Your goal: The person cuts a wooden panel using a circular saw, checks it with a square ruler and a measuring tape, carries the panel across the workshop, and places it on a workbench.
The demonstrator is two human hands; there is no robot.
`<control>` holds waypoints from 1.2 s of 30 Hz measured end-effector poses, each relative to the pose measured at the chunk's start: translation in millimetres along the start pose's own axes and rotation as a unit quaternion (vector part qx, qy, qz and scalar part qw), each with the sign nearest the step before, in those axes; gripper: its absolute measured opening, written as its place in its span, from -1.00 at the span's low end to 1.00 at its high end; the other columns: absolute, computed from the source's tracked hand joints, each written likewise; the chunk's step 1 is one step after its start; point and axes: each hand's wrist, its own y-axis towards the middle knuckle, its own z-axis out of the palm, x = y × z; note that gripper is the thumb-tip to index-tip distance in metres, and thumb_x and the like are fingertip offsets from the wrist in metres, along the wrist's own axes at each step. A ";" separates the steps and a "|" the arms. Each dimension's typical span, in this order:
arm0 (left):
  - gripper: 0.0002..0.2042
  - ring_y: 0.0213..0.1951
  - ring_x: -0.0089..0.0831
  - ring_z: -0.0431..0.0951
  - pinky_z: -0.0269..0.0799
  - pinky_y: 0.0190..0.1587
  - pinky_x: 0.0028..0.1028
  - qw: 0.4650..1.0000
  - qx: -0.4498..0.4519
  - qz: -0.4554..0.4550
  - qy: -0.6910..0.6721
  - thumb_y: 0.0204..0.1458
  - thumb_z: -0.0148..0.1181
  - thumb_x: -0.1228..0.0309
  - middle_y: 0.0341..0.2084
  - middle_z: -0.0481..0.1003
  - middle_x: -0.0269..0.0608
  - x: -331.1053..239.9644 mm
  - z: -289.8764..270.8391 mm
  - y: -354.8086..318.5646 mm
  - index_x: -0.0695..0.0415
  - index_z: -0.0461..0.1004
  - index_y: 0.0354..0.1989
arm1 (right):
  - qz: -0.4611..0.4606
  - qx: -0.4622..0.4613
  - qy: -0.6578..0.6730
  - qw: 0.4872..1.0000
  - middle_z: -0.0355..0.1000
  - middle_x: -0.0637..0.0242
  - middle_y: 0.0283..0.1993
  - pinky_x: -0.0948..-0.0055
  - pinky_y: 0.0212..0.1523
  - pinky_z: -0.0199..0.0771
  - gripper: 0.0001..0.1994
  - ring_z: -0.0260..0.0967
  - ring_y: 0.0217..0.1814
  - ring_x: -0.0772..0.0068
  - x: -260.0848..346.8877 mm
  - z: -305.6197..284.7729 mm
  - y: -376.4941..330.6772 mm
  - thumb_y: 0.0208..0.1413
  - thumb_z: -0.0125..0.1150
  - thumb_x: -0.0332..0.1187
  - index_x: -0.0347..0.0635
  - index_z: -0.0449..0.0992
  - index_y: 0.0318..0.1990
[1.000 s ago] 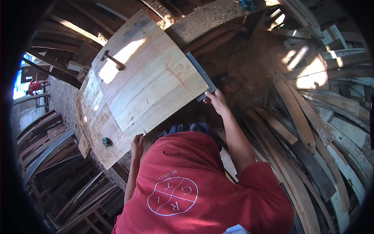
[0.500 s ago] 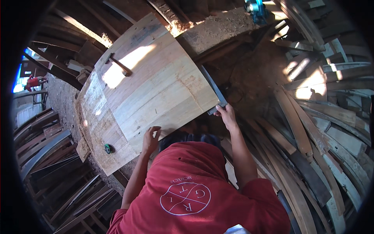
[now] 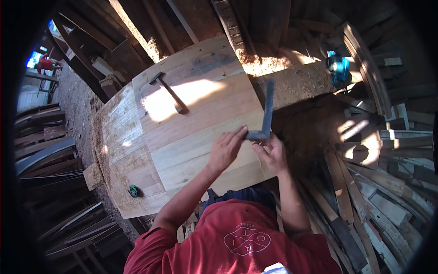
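A: Steel square lies at the right edge of the big wooden panel, near its lower corner. One arm lies on the boards and the long arm runs along the edge, away from the person.

B: What do the hands do with it?

A: The left hand has flat, almost straight fingers; the tips press on the short arm. The right hand has curled fingers around the corner of the square, under it, so I judge it grips it there.

B: How to do this step well?

A: I think the long arm must sit tight against the panel edge with no gap, and the left hand must keep the short arm flat so it does not turn.

B: Any containers here?

A: I see none. A hammer lies alone on the panel in the sun patch, well apart from the hands. A small green thing lies near the lower left corner; I cannot tell what it is. Loose planks are piled at the right.
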 end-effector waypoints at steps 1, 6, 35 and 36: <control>-0.70 -0.21 -0.11 0.56 0.47 -0.16 -0.26 1.000 -0.001 -0.008 0.018 0.14 0.21 0.47 -0.12 0.54 -0.09 22.7 -6.4 12.8 0.18 0.48 0.06 | -0.043 0.048 -0.074 0.995 0.58 0.31 -0.15 0.34 -0.01 0.49 -0.71 0.52 -0.11 0.49 3.9 -13.2 26.3 0.18 0.32 -0.28 -0.29 0.56 -0.05; -0.77 -0.15 -0.34 0.41 0.29 -0.03 -0.38 0.933 -0.161 -0.268 -0.176 0.38 -0.01 0.30 -0.25 0.47 -0.21 139.4 -33.9 121.4 0.18 0.46 -0.01 | 0.028 -0.368 -0.345 0.863 0.52 0.12 -0.02 0.25 0.11 0.40 -0.63 0.44 0.10 0.12 -110.6 -109.3 166.0 0.16 0.28 -0.20 -0.21 0.53 0.05; -0.67 -0.17 -0.54 0.49 0.40 -0.02 -0.46 0.896 0.240 -0.321 -0.190 0.25 0.09 0.20 -0.18 0.57 -0.34 491.3 77.9 414.9 0.12 0.60 0.03 | 0.166 -0.386 -0.649 0.635 -0.03 -0.16 0.44 -0.39 0.33 0.05 -0.41 -0.22 0.56 -0.24 -186.5 -98.1 258.3 0.27 0.03 -0.05 -0.07 0.18 0.38; -0.59 -0.09 -0.54 0.51 0.44 0.01 -0.45 0.892 0.221 -0.334 -0.210 0.27 0.12 0.13 -0.13 0.55 -0.34 482.0 82.6 413.9 0.12 0.54 0.15 | 0.168 -0.386 -0.653 0.630 -0.03 -0.16 0.44 -0.39 0.33 0.05 -0.42 -0.22 0.56 -0.24 -186.9 -101.8 256.5 0.27 0.03 -0.05 -0.07 0.19 0.38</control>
